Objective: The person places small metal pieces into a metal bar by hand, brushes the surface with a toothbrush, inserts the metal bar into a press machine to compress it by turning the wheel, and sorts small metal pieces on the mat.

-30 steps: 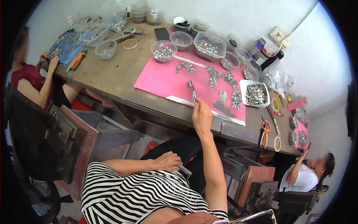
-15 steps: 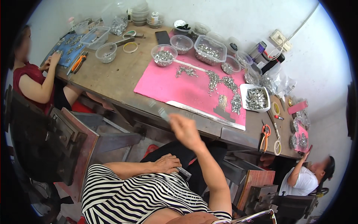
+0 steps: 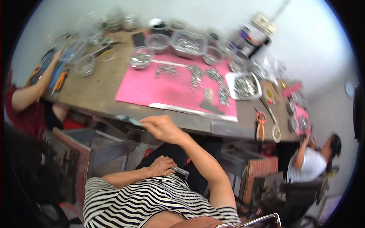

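My right hand [image 3: 163, 129] is raised in front of the table's near edge, fingers pinched on a thin grey-blue strip [image 3: 129, 120]. The strip points left and is smeared by motion, so its kind is unclear. My left hand [image 3: 161, 166] lies low over my lap with its fingers curled. A short grey metal bar-shaped piece [image 3: 180, 172] sticks out from its fingertips toward the right. Beyond my right hand, a pink mat [image 3: 152, 89] lies on the table with loose piles of small shiny metal parts [image 3: 195, 76].
Clear bowls and tubs [image 3: 141, 57] of metal parts line the mat's back edge. A white tray [image 3: 228, 85] holds more at the right, near orange-handled pliers [image 3: 261, 123]. Co-workers sit at far left, in a red top [image 3: 28, 112], and far right, in white [image 3: 308, 165].
The whole view has swung, so the table appears further left. My right hand still pinches the strip, which now lies flatter. My left hand stays on my lap. The left co-worker's arm reaches further forward.
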